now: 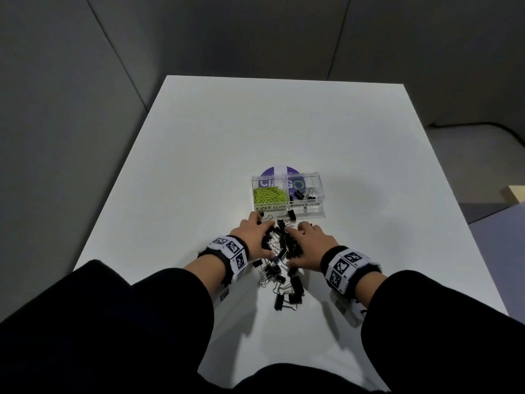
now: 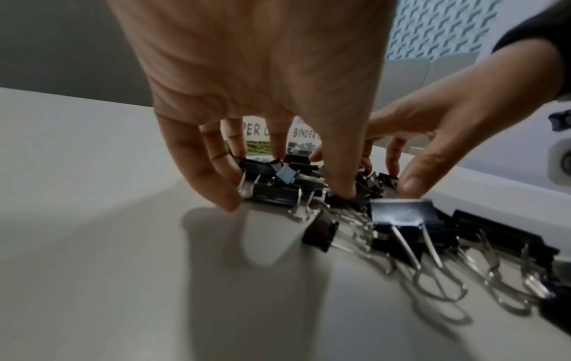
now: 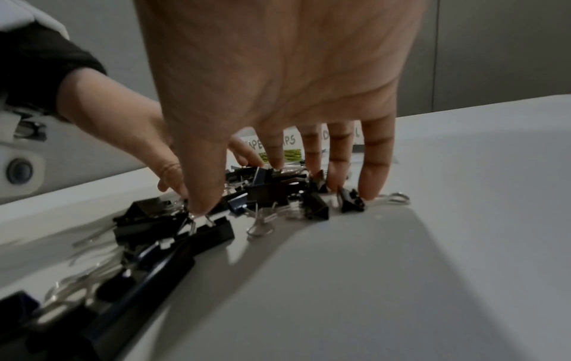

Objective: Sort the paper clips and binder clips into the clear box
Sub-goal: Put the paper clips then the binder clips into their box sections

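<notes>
Both grips, left hand (image 1: 253, 237) and right hand (image 1: 311, 247), fingers spread and released, corral binder clips (image 1: 279, 260) on the counter (image 1: 199, 155); next, scoop them into the box (image 1: 319, 207), right compartment.

The table (image 1: 199, 155) is white. The binder clips (image 1: 281, 251) are black with silver wire handles. The paper clips (image 1: 268, 195) are lime green, in a clear box (image 1: 319, 191) with black lettering. A purple and white disc (image 1: 277, 172) lies behind it. The sleeves (image 1: 113, 322) are black; the wristbands (image 1: 231, 248) carry black-and-white square codes.
</notes>
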The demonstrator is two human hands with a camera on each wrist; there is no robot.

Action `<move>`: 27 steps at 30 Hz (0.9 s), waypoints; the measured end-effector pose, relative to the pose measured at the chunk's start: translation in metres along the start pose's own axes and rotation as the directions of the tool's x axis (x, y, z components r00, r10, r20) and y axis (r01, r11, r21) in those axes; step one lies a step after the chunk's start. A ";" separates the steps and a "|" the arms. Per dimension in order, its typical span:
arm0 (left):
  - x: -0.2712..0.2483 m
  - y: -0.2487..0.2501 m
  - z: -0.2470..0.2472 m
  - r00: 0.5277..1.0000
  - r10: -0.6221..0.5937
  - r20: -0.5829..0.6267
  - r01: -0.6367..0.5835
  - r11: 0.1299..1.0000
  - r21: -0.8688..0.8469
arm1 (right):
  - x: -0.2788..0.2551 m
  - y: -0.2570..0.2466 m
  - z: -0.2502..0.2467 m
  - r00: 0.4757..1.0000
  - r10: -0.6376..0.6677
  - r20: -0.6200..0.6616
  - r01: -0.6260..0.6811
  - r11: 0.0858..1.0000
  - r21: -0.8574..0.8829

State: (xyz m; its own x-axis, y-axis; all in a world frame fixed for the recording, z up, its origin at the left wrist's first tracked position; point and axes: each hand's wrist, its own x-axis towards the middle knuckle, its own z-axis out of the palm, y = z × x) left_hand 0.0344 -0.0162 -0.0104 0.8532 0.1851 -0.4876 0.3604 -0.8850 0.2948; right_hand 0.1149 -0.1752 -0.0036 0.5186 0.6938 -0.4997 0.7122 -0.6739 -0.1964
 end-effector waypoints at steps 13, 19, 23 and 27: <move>-0.006 -0.004 0.003 1.000 -0.003 0.008 0.003 0.996 -0.085 | 0.001 0.009 0.006 0.998 0.056 0.008 -0.057 0.985 0.165; -0.009 -0.005 0.003 0.999 0.014 0.030 -0.010 0.992 -0.129 | -0.001 0.015 0.008 0.999 0.049 -0.016 -0.045 0.980 0.192; -0.008 -0.003 0.004 1.000 0.007 0.027 -0.006 0.999 -0.052 | -0.001 0.017 0.007 0.999 0.034 -0.042 -0.025 0.976 0.215; -0.007 -0.002 0.007 1.000 -0.005 0.020 0.006 0.997 -0.080 | -0.001 0.021 0.009 0.997 0.032 -0.074 -0.014 0.971 0.239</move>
State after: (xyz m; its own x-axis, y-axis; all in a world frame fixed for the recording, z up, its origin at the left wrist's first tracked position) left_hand 0.0252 -0.0188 -0.0136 0.8439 0.1807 -0.5052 0.3949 -0.8466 0.3567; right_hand 0.1251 -0.1924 -0.0145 0.5752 0.6885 -0.4417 0.5716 -0.7246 -0.3850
